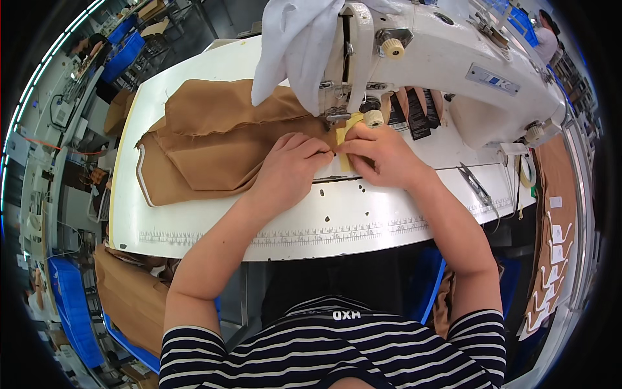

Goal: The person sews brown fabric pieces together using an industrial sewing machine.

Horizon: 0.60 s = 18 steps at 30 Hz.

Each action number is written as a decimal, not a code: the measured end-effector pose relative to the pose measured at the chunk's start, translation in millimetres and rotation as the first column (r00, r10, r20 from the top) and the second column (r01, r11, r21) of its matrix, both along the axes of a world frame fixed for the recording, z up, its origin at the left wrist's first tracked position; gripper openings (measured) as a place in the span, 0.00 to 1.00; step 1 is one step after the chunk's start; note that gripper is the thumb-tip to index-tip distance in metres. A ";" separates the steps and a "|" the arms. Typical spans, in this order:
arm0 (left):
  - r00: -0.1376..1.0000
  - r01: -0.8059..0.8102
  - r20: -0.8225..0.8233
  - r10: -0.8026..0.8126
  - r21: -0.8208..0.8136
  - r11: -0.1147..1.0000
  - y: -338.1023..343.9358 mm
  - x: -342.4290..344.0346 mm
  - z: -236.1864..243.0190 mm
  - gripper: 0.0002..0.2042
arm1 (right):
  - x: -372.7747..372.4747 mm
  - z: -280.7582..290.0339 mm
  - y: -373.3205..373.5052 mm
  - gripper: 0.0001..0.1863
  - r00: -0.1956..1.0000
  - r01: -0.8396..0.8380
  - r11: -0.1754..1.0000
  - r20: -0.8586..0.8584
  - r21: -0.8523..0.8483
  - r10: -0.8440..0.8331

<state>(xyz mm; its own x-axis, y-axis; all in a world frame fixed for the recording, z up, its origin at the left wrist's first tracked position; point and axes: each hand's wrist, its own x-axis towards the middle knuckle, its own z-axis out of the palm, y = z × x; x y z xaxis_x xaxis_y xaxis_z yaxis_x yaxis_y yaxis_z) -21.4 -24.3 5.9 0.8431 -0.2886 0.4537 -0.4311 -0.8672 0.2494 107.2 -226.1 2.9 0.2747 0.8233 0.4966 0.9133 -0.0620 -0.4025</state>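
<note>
A folded piece of brown fabric point(220, 152) lies on the left half of the white sewing table, its right end running under the presser foot point(337, 117) of a white sewing machine point(447, 58). My left hand point(295, 165) rests on the fabric's front right edge, fingers bent and tips gripping it. Close beside it, my right hand point(383, 155) is closed, thumb and forefinger pinching at the same edge just in front of the foot. The two hands' fingertips nearly touch. A strip of yellow tape point(345, 159) shows between them. The exact pinch is partly hidden by my fingers.
Metal thread snips point(476, 185) lie to the right of my right forearm. Black labels point(418, 117) sit behind my right hand. Light grey cloth point(285, 48) hangs over the machine head. Brown pieces point(562, 214) hang at far right; more brown fabric point(133, 295) fills a blue bin below left.
</note>
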 end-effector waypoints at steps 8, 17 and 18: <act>1.000 -0.001 -0.003 0.001 -0.042 0.999 -1.8 -1.3 -1.6 0.16 | 2.8 -6.1 -1.3 0.11 0.999 -0.030 1.000 0.041 -0.001 0.030; 0.995 -0.036 0.099 0.029 0.070 0.997 5.3 12.8 -4.6 0.14 | 2.3 -6.0 6.0 0.08 0.980 0.078 0.996 0.181 0.042 -0.085; 0.995 -0.047 0.089 0.041 0.069 0.997 6.0 13.6 -5.0 0.13 | 1.8 -5.8 7.0 0.08 0.980 0.078 0.996 0.180 0.041 -0.084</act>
<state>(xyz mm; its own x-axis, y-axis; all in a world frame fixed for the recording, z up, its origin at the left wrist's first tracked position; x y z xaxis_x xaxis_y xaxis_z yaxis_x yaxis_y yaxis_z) -7.8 -18.3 0.9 0.8135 -0.2864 0.5062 -0.4099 -0.8998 0.1497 109.0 -219.1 -2.9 0.2424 0.7841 0.5713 0.9639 -0.1278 -0.2336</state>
